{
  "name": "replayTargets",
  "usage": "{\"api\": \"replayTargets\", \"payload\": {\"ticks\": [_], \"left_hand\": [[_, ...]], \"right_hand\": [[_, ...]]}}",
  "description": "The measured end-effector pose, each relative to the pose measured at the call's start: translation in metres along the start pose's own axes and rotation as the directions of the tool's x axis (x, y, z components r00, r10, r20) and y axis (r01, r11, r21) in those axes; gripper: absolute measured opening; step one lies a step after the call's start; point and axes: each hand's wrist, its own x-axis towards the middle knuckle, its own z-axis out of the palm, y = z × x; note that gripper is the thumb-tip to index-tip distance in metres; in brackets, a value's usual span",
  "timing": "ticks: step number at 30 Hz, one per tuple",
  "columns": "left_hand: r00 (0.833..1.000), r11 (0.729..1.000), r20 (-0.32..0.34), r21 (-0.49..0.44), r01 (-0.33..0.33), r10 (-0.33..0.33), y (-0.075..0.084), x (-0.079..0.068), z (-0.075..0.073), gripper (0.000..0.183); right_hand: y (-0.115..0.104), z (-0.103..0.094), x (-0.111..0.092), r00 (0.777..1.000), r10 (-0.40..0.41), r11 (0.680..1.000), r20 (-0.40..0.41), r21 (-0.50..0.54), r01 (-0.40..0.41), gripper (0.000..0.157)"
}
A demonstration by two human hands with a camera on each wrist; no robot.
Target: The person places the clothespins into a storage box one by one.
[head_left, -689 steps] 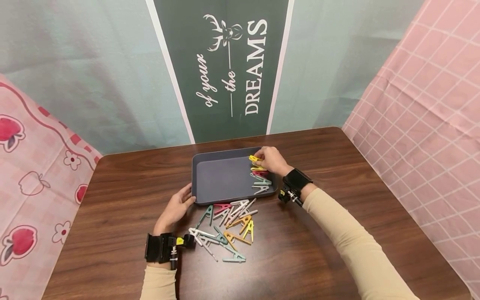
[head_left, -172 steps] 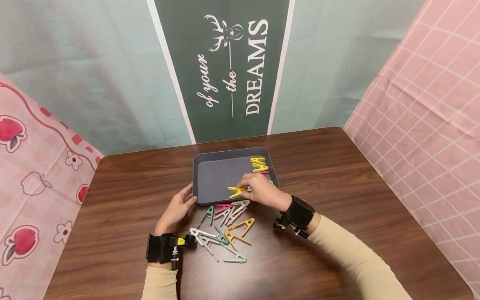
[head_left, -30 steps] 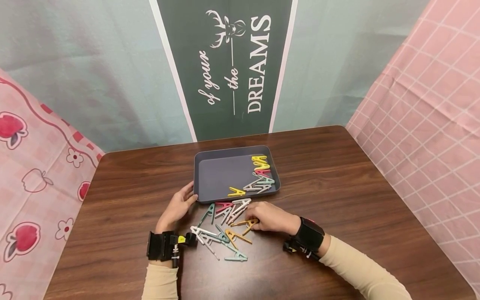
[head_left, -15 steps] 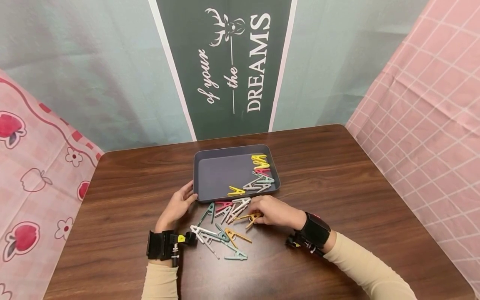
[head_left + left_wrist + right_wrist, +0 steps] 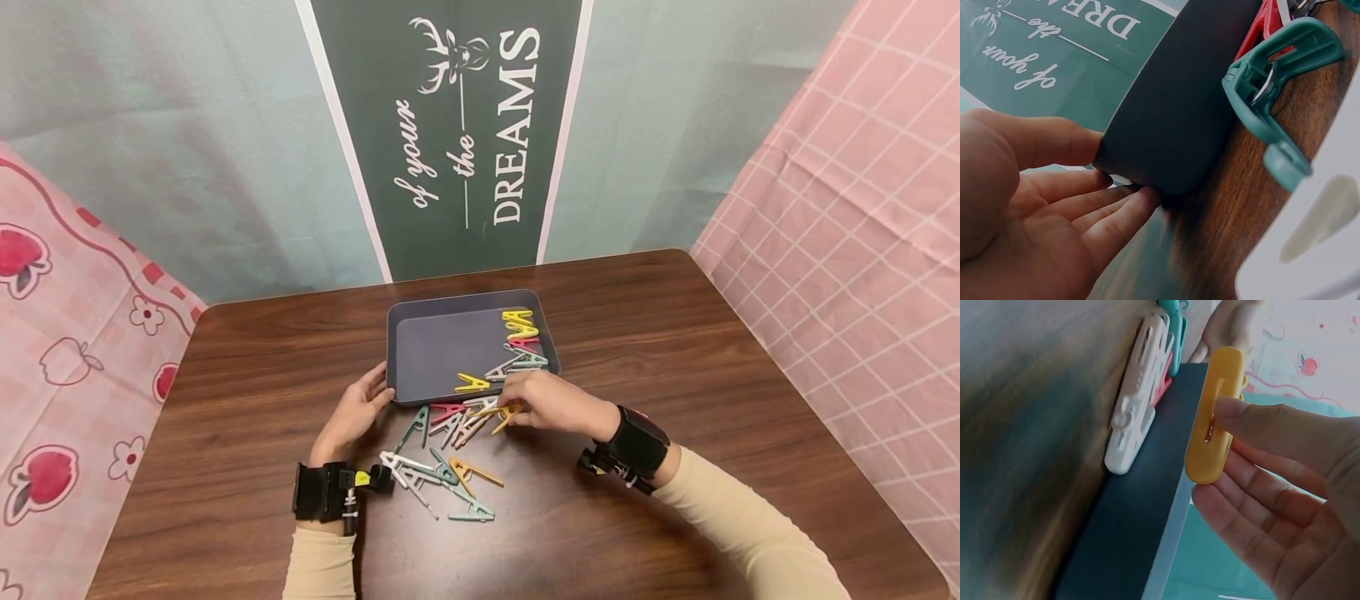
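My right hand (image 5: 555, 404) pinches an orange clothespin (image 5: 507, 416) between thumb and fingers, just above the near edge of the dark grey tray (image 5: 427, 358). The right wrist view shows the thumb pressed on the side of that clothespin (image 5: 1207, 450). My left hand (image 5: 354, 423) touches the tray's near left corner, its fingers fairly straight. Along the tray's right side lie yellow, red, green and grey clothespins, with a separate yellow clothespin (image 5: 472, 382) near the front wall. The right hand covers part of this row.
Several loose clothespins lie on the brown table (image 5: 600, 517) in front of the tray: a dark green clothespin (image 5: 414, 427), a red clothespin (image 5: 446, 411), a second orange clothespin (image 5: 474, 473), and white and pale green ones. Curtains hang at the back and sides.
My right hand has lifted the orange clothespin off the table and brought it up to the tray's edge. Over the longer span, yellow and grey clothespins moved into the tray. My left hand stays put.
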Motion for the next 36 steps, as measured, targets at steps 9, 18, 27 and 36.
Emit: {"api": "replayTargets", "payload": {"ticks": [9, 18, 27, 36], "left_hand": [[1.0, 1.0, 0.006, 0.018, 0.002, -0.002, 0.0, -0.002, -0.001, 0.059], [1.0, 1.0, -0.003, 0.026, 0.01, -0.009, 0.001, -0.001, -0.001, 0.059], [1.0, 1.0, 0.004, 0.03, -0.002, 0.002, 0.001, -0.001, -0.002, 0.059], [1.0, 1.0, 0.003, 0.03, -0.007, 0.007, -0.001, -0.001, -0.001, 0.059]], "right_hand": [[0.011, -0.011, 0.005, 0.999, 0.031, 1.0, -0.021, 0.0, -0.031, 0.014], [0.016, -0.017, 0.011, 0.998, 0.055, 0.998, -0.02, -0.006, -0.055, 0.015], [0.028, -0.023, 0.026, 0.994, 0.101, 0.994, -0.032, 0.045, -0.1, 0.016], [0.049, -0.021, 0.039, 0.99, 0.137, 0.99, -0.044, 0.026, -0.136, 0.014]]}}
